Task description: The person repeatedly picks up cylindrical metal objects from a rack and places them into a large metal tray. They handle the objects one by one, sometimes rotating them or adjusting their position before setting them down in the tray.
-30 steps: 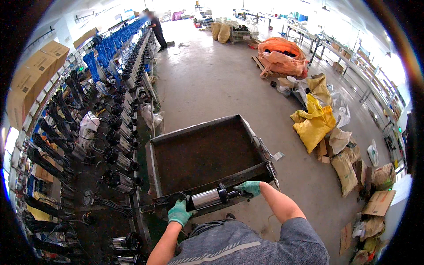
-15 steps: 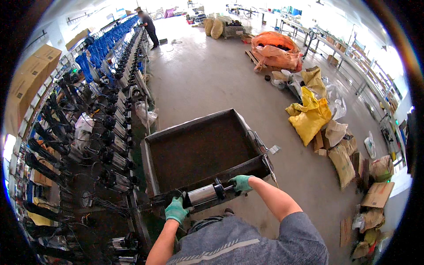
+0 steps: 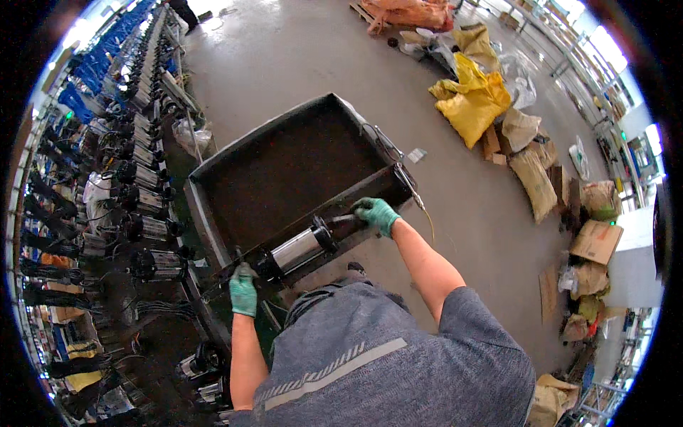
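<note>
A cylindrical motor (image 3: pixel 297 252) with a bright steel casing and black ends lies slantwise along the near ledge of a large shallow metal tray (image 3: pixel 249 134). My left hand (image 3: pixel 243 293), in a green glove, is closed at the motor's left black end; its fingertips are dark and partly hidden. At the other end my right hand (image 3: pixel 377 214), also green-gloved, curls its fingers over the dark, blurred end piece. A thin metal tool with a hose (image 3: pixel 410 183) hangs at the tray's right corner.
Rows of similar motors (image 3: pixel 153 228) with black cables stand along my left. Yellow sacks (image 3: pixel 474 107), pale sacks (image 3: pixel 533 183) and cardboard (image 3: pixel 596 242) lie on the floor to the right. An orange bulk bag (image 3: pixel 409 13) is at the far edge.
My view has tilted downward and turned, so the tray and sacks sit higher and more slanted. Both hands stay at the motor's ends; the part by my right hand has blurred.
</note>
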{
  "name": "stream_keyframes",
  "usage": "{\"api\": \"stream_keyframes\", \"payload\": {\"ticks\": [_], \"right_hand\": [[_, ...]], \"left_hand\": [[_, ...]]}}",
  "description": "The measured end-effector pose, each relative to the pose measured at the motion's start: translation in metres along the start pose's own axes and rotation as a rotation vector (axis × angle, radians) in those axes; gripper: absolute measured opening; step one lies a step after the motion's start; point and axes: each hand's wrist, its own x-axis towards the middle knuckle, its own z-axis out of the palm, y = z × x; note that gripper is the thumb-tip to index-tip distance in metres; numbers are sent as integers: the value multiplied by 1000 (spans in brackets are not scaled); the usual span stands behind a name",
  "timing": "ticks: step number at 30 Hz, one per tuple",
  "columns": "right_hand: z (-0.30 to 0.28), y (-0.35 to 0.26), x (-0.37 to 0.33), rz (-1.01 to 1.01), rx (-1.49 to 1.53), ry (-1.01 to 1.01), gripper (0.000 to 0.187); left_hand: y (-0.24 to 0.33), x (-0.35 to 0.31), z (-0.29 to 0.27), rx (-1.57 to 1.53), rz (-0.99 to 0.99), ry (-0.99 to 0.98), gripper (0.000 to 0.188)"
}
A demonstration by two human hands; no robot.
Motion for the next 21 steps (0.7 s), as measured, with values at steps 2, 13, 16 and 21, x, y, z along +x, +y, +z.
{"api": "stream_keyframes", "payload": {"ticks": [2,13,16,21], "right_hand": [[-16,44,2,-87,336,209,21],[-115,76,24,51,459,748,22],[-116,72,22,100,-259,814,31],[-81,27,-22,-189,-611,849,30]], "left_hand": [[45,-2,10,-351,-197,113,43],[189,-16,27,-1441,-45,-380,34],[173,-11,48,-1338,-171,-314,36],[138,-11,82,-1111,-381,-377,56]]}}
